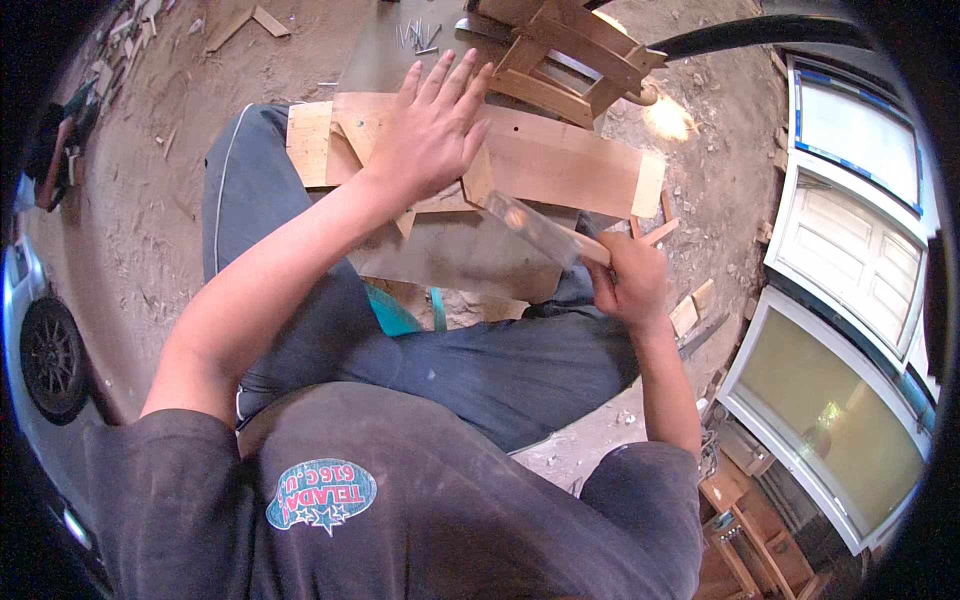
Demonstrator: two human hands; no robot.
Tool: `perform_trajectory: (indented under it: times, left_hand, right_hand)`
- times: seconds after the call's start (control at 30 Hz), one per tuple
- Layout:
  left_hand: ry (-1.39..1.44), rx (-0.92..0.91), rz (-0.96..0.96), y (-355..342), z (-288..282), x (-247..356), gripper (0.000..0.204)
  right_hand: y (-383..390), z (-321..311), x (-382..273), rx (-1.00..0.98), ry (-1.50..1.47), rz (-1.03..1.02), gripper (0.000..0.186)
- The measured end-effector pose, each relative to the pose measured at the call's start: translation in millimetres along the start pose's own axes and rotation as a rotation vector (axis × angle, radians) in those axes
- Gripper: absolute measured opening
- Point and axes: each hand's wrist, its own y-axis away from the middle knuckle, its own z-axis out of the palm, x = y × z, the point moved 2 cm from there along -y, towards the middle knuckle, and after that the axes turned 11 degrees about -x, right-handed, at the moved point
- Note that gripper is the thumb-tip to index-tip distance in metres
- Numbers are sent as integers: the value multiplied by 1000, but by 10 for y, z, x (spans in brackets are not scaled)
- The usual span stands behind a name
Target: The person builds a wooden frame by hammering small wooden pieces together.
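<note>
My left hand (430,130), its fingers stretched out, is over the left part of a curved wooden board (570,170); whether the palm presses on it I cannot tell. Thin wooden pieces (355,135) cross the board under and beside that hand. To the right, the fingers of my right hand (632,275) are wrapped round the handle of a wooden-handled tool (530,228). Its wide greyish front is smeared by motion, so its exact kind does not show. The tool's front is just below the board's middle. A grey sheet (455,258) lies beneath the board, across my legs.
Several nails (418,38) lie beyond my left hand. A wooden frame (560,75) stands at the far side, near a dark curved bar (765,35). Wood scraps (690,310) litter the dirt ground. Framed panels (825,415) stand at right; a car wheel (52,360) shows at left.
</note>
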Motion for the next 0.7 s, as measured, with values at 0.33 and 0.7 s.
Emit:
perform_trajectory:
  times: [0.33,0.7]
  left_hand:
    - [47,3,11,-15,10,-10,65]
    - [52,-4,12,16,37,-7,66]
  right_hand:
    - [-101,-261,-486,-121,150,109,22]
    - [-56,-238,-596,-182,301,17,17]
